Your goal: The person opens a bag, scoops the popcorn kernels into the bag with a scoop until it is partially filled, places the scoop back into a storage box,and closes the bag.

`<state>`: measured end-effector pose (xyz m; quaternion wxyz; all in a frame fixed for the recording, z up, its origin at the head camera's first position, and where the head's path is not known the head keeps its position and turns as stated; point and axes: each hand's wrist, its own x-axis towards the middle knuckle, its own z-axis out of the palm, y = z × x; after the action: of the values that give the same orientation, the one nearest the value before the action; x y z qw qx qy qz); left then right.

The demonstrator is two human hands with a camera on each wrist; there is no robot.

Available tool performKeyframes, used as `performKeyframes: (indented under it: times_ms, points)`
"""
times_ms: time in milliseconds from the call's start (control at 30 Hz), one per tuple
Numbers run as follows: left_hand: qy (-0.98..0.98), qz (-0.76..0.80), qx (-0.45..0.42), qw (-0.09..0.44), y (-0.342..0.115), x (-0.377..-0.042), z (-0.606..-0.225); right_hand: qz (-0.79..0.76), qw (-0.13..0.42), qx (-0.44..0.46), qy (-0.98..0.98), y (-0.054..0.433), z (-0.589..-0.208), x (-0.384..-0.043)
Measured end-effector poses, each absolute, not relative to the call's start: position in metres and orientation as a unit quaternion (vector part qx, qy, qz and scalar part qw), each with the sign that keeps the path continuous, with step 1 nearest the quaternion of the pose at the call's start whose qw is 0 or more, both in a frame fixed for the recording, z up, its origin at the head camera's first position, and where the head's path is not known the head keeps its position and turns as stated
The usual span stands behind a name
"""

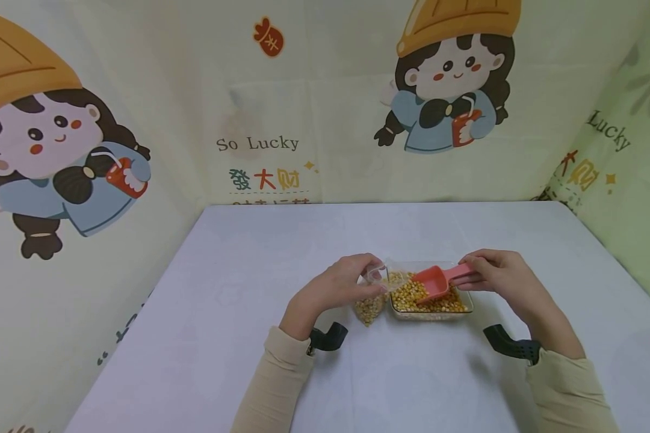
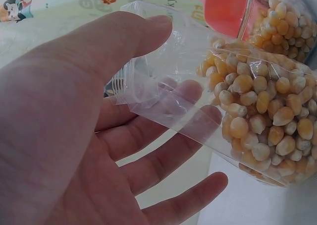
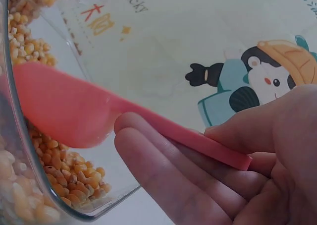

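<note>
My left hand (image 1: pixel 349 278) holds a clear plastic bag (image 2: pixel 168 71) near its mouth, thumb on one side and fingers on the other. Corn kernels (image 2: pixel 272 111) fill the bag's lower part, which hangs just left of a rectangular glass container (image 1: pixel 432 316). More yellow kernels (image 1: pixel 408 297) lie inside that container. Pinched by its handle in my right hand (image 1: pixel 501 273) is a pink scoop (image 1: pixel 434 281), its bowl down among the kernels in the container. In the right wrist view the scoop's handle (image 3: pixel 183 136) lies between thumb and fingers.
Under everything is a white tabletop (image 1: pixel 222 300). Behind it stands a cloth backdrop (image 1: pixel 346 120) printed with cartoon figures and lettering, which also runs along both sides. A black camera mount (image 1: pixel 329 337) sits on the left wrist, another mount (image 1: pixel 511 346) on the right.
</note>
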<state>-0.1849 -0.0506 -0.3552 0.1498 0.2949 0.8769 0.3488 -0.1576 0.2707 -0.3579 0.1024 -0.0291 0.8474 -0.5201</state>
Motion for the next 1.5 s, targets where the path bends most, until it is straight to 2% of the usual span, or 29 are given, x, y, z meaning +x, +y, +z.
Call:
performKeyframes:
  times_ms: [433,1500]
  points:
    - [0.874,0.350,0.304,0.142,-0.051,-0.186,-0.356,-0.545,0.129,-0.010,0.828,0.272,-0.361,-0.159]
    - [0.876,0.350,0.300,0.144,-0.051,-0.187,-0.358,-0.621,0.141,-0.004,0.771,0.282,-0.375,-0.165]
